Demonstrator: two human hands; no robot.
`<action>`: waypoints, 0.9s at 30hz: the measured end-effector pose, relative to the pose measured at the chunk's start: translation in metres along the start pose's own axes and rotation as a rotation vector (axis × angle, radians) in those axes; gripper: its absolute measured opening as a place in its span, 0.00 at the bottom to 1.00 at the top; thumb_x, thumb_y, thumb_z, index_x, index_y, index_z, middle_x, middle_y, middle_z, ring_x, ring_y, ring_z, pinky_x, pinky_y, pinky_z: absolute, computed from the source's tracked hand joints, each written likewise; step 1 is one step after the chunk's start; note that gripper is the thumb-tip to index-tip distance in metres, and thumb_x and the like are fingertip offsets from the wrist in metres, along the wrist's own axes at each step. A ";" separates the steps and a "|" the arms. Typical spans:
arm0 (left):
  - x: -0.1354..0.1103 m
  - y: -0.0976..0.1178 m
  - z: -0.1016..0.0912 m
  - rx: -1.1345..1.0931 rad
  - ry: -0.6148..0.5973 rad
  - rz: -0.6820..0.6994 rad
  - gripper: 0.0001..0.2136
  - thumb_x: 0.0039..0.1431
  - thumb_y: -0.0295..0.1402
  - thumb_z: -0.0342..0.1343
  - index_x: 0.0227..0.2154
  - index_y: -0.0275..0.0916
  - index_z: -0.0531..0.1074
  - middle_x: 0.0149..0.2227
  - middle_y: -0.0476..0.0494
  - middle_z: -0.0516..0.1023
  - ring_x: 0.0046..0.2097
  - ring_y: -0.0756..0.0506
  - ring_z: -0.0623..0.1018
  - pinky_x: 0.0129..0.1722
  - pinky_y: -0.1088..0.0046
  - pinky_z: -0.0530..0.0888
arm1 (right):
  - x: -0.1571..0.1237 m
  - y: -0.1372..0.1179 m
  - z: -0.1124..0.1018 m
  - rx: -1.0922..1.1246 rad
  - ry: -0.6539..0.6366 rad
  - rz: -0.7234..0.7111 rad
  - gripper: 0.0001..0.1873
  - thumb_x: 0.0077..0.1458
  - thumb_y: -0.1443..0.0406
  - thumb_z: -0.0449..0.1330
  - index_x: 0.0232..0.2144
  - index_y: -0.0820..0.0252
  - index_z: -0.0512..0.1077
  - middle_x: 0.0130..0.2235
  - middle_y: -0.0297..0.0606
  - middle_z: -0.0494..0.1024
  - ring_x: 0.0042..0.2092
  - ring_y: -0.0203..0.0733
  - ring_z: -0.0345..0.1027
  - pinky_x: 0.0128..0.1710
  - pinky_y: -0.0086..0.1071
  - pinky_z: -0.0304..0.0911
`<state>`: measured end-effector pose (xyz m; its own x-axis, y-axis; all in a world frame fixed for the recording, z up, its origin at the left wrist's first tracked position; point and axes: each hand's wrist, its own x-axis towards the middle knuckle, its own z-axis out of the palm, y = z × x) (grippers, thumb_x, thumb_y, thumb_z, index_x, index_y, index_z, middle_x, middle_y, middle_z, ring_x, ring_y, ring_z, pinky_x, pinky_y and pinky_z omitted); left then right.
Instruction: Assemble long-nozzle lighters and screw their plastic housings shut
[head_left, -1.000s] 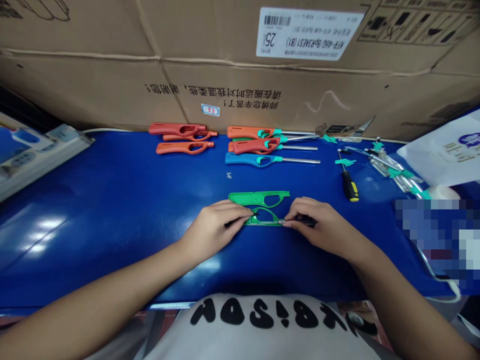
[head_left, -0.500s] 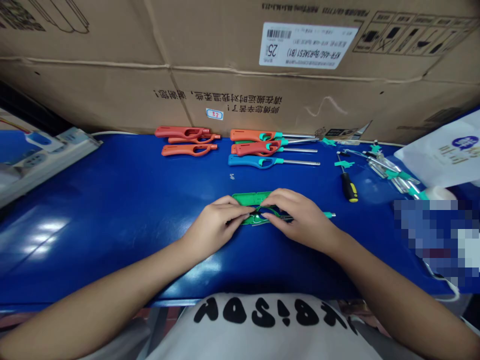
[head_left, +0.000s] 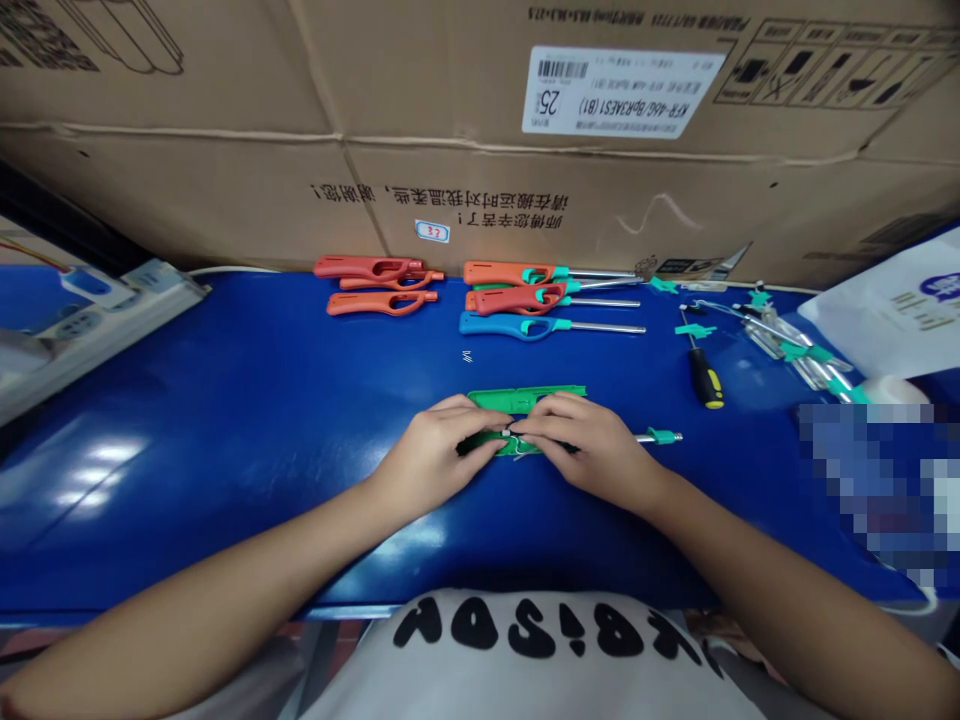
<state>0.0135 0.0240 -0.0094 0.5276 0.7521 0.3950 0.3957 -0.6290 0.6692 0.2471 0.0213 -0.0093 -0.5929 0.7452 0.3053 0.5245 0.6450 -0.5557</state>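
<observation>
Between my hands lies the lower green lighter casing half (head_left: 517, 446), with a small white and dark part and thin wire near its middle. My left hand (head_left: 435, 447) curls its thumb and fingers around the casing's left end. My right hand (head_left: 596, 440) has its fingertips closed together over the casing's middle; what they pinch is too small to make out. Just beyond lies the other green casing half (head_left: 499, 401), partly behind my right fingers. A metal lighter tube with a teal tip (head_left: 661, 437) sticks out to the right of my right hand.
Orange and red lighter casings (head_left: 382, 302) lie at the back left. Several lighters with metal tubes, a blue one (head_left: 510, 325) nearest, lie beside them. A screwdriver (head_left: 705, 380) and loose tubes (head_left: 799, 350) are at right. A cardboard box (head_left: 247, 200) stands behind.
My right fingertips have moved slightly left and down, closer to my left fingertips. The looped wire between my hands shows less. More of the far casing half and the tube's teal tip are visible.
</observation>
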 end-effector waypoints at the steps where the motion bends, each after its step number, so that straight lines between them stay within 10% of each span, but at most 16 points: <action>1: 0.000 0.000 0.000 0.007 -0.010 0.002 0.09 0.62 0.25 0.62 0.45 0.37 0.77 0.40 0.44 0.84 0.41 0.45 0.80 0.43 0.67 0.78 | -0.001 0.000 0.000 -0.015 -0.001 -0.013 0.13 0.66 0.70 0.55 0.45 0.53 0.78 0.39 0.38 0.79 0.41 0.41 0.72 0.40 0.34 0.68; 27: 0.000 0.001 0.001 0.007 -0.014 0.021 0.07 0.63 0.25 0.60 0.43 0.37 0.77 0.39 0.44 0.84 0.40 0.45 0.80 0.44 0.68 0.78 | -0.004 -0.003 -0.006 -0.408 -0.127 -0.212 0.19 0.65 0.72 0.50 0.51 0.55 0.75 0.42 0.42 0.78 0.40 0.43 0.66 0.35 0.35 0.62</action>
<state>0.0151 0.0233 -0.0096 0.5465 0.7360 0.3995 0.3895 -0.6457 0.6568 0.2521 0.0174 -0.0041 -0.7696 0.5794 0.2683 0.5656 0.8136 -0.1346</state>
